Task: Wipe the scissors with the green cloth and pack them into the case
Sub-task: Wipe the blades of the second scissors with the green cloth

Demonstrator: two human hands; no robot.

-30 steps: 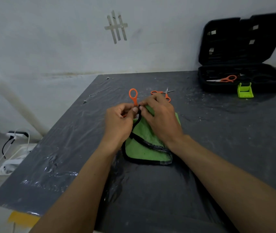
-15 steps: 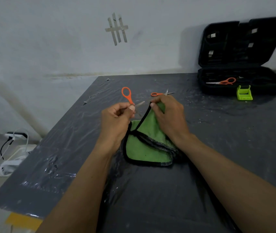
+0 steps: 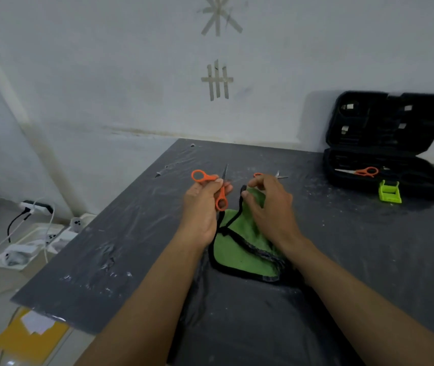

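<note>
Left hand raised scissors off cloth; right hand curled, holding cloth corner.

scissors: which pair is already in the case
The far-right pair, in the black case; the left hand holds a second pair, a third pair lies on the table.

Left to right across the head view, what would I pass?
Power strip on the floor → held scissors, in the left hand → loose scissors on the table → packed scissors in the case → lime-green plastic piece.
</note>
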